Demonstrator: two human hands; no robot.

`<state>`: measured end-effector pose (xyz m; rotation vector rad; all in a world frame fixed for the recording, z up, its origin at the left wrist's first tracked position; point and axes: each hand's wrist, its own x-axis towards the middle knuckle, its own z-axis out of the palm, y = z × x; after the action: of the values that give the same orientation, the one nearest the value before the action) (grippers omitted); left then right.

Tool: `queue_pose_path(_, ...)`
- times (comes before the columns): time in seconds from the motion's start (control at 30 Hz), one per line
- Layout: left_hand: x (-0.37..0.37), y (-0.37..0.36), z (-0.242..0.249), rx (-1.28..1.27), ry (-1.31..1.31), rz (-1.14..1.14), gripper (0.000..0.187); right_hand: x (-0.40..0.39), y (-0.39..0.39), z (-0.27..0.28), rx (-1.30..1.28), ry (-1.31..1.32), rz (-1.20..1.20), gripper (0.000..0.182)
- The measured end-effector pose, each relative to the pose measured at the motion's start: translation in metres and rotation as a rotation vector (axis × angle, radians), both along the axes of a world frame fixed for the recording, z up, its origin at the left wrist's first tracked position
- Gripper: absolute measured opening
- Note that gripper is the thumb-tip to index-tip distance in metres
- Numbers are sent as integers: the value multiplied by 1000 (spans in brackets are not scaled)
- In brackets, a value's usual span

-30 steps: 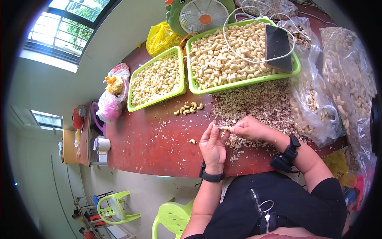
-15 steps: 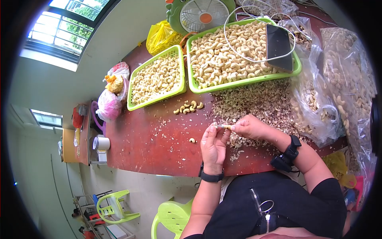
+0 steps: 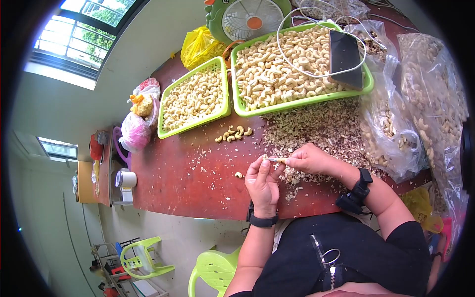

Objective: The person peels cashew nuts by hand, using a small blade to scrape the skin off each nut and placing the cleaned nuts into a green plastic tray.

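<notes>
the right hand (image 3: 306,159) pinches a thin knife (image 3: 280,160) — its long side runs across, tip pointing at the left hand (image 3: 263,189), which holds a small nut (image 3: 265,157) above the red desk (image 3: 183,183), near dry, flaky bits (image 3: 316,128).

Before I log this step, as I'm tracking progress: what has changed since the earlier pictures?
Very little: the left hand's fingers shifted slightly; no grip was visibly taken or released. The right hand still holds the thin tan-handled tool. The loose curved beige cashews and large green plastic basket stayed put.
</notes>
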<state>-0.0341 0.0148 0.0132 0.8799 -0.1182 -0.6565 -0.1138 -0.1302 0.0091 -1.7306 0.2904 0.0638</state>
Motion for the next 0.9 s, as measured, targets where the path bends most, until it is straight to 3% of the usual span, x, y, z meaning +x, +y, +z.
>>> queue_pose_path(0.23,0,1,-3,15,24,38,7,1,0,-4,-24,-30,4,39)
queue_pose_path(0.5,9,4,-10,-50,265,-72,10,0,0,-4,-8,18,-12,37)
queue_pose_path(0.9,7,1,-4,-7,234,-61,15,0,0,-5,-38,3,-16,38)
